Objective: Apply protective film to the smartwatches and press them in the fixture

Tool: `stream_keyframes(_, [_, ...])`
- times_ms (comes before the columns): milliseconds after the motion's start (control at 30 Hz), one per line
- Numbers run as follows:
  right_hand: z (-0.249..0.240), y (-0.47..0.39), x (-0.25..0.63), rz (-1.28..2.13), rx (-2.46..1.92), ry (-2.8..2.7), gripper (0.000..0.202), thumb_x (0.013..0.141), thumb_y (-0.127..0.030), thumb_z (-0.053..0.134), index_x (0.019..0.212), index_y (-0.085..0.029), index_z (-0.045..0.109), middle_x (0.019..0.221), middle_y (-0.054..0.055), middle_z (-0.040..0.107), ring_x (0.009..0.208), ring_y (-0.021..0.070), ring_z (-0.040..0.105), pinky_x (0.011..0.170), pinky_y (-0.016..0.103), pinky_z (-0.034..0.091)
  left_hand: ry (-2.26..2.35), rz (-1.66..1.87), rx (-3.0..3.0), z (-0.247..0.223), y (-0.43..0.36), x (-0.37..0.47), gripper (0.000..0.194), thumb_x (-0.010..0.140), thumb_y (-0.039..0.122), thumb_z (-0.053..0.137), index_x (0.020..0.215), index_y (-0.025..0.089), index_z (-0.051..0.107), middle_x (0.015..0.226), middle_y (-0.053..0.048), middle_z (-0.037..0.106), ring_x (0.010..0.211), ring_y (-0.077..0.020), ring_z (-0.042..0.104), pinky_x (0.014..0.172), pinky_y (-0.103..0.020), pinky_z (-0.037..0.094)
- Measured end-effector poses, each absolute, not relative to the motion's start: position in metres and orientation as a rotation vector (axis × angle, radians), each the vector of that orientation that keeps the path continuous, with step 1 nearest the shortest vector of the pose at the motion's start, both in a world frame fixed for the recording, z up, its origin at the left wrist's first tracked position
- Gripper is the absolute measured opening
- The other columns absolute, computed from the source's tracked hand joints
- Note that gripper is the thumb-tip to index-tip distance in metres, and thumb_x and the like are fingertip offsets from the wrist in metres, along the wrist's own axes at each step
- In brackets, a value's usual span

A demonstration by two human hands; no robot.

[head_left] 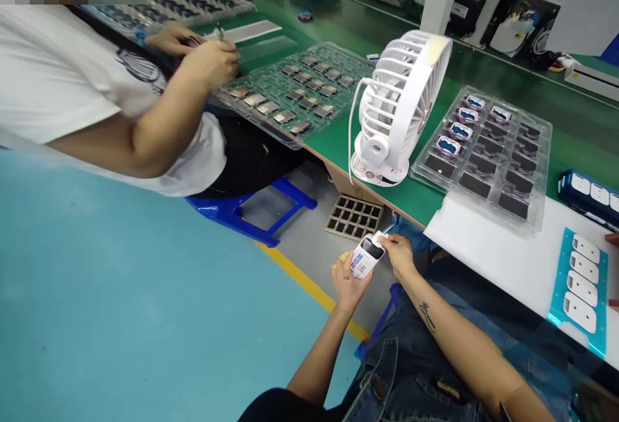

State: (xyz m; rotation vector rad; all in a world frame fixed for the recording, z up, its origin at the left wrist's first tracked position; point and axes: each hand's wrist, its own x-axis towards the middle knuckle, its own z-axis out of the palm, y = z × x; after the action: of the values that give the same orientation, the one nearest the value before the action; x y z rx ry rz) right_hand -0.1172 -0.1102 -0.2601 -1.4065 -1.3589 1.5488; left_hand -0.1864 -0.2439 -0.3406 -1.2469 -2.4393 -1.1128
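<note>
Low in front of my lap, beyond the table edge, my left hand (349, 281) grips a small white handheld device (360, 263). It has blue printing on its face and a dark glossy window near its upper end. My right hand (399, 254) pinches a small white piece (380, 238) against that upper end. Whether this piece is joined to the device I cannot tell. Something yellow (343, 257) shows behind my left fingers.
A white fan (399, 109) stands at the table edge. To its right lies a clear tray (539, 164) of parts, then a turquoise strip (558, 299) with white plates. A co-worker's hands (213, 64) work beside another tray (333, 54). A blue stool (232, 215) stands at left.
</note>
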Motion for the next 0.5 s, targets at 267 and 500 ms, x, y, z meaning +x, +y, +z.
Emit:
stream_keyframes(267, [-0.2541,-0.1159,-0.1144,1.335,-1.373,-1.491,0.022,0.061,-0.036,0.067,0.057,-0.02,0.052,0.075,0.002,0.054,0.076,0.0183,0.052,0.072,0.03,0.043,-2.347,-1.079,-1.256,-0.3365,-0.2423,-0.1838,0.065,0.07,0.04,0.072,0.124,0.016,0.046,0.101,-0.013,0.06,0.085,-0.0276,0.059,0.073,-0.039,0.045])
stream_keyframes(500, [-0.2604,-0.1178,-0.1123,1.505,-1.479,-1.374,0.043,0.059,-0.033,0.067,0.099,-0.021,0.057,0.093,0.003,0.061,0.067,0.0139,0.053,0.064,0.027,0.044,-2.292,-1.034,-1.253,-0.3441,-0.2462,-0.1816,0.06,0.072,0.038,0.071,0.122,0.015,0.045,0.101,-0.015,0.061,0.089,-0.0299,0.059,0.076,-0.041,0.044])
